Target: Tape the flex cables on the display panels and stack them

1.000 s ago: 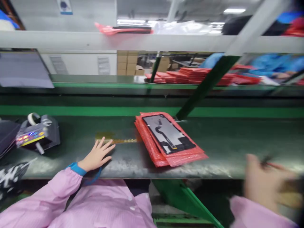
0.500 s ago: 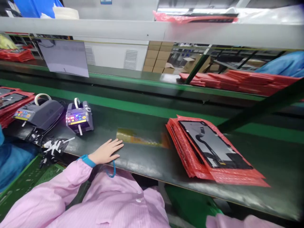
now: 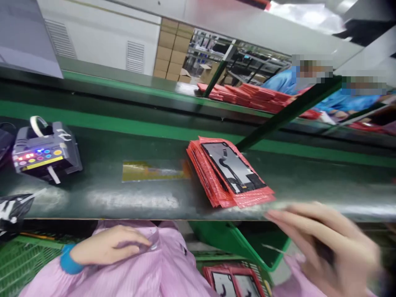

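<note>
My left hand point(image 3: 111, 245), with a blue wrist band point(image 3: 70, 259), rests against the front of my pink smock point(image 3: 133, 268), below the bench edge. Its fingers are loosely stretched and hold nothing visible. My right hand point(image 3: 334, 243) is raised at the lower right, blurred by motion. Its fingers point left, loosely extended, and nothing shows in them. Nearest to it on the bench is a stack of red bubble-wrap sleeves point(image 3: 204, 177). On top of that stack lies a flat display panel point(image 3: 233, 167) with a grey back, black edges and a dark flex cable.
A tape dispenser point(image 3: 46, 152) with lit buttons stands on the dark bench point(image 3: 102, 202) at left. Below the edge are a green bin point(image 3: 229, 239) and more panels point(image 3: 224, 284) in red sleeves. Past a slanted green post point(image 3: 291, 107), people in blue point(image 3: 280, 80) work.
My left hand has left the bench top and drawn back to my smock. My right hand has come into view at right. The view has turned rightward.
</note>
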`<state>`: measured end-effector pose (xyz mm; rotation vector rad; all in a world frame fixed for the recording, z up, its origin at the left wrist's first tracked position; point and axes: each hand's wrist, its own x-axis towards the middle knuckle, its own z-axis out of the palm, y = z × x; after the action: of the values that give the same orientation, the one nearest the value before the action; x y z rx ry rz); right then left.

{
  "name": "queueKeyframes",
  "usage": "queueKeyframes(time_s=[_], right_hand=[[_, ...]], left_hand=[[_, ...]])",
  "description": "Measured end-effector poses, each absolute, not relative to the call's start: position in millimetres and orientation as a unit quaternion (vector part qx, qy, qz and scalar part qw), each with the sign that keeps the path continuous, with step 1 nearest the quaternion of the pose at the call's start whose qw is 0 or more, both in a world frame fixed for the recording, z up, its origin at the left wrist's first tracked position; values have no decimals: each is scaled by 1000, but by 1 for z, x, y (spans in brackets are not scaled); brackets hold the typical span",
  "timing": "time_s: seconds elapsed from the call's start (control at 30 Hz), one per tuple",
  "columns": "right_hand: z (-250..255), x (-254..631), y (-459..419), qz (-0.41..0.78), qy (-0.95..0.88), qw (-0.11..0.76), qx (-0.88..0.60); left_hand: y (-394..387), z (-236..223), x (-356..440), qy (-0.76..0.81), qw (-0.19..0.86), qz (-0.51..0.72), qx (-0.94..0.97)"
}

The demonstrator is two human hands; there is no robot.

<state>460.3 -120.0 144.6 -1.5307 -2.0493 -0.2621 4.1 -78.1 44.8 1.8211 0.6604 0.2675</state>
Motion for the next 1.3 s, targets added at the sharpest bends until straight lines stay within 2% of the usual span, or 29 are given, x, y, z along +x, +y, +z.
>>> queueKeyframes(time_s=[0.1,0.2,0.3,0.47,0.6,0.73,0.83,0.97,1.07,1.17,1.3], right_hand=[[105,485,-80,-87,-799,306,-511],[65,497,-57,-79,-783,301,-538],[44,492,-48,-125,-767,305,-550],[47,477,-45,-184,-769,309,-529],[57,450,-51,-223,-749,366,-506],[69,410,-54,-196,-776,381,-463],[80,402,-51,-146,-746,398,-515],[86,405,-45,-45,-623,423,-657],[74,379,-40,170,-594,413,-669],[53,329,-34,380,-582,395,-601],[23,272,-28,514,-519,399,-554]], left_hand=[[-52,56,52,203,599,155,759],[-26,67,101,156,615,153,758],[-8,70,145,151,640,155,737],[15,66,204,198,817,196,506],[33,67,251,211,846,248,421],[47,70,284,229,843,331,356],[46,69,273,242,833,378,323],[29,68,202,245,838,378,308],[9,62,133,248,842,376,298],[-11,46,75,282,833,404,250],[-28,18,35,353,798,454,178]])
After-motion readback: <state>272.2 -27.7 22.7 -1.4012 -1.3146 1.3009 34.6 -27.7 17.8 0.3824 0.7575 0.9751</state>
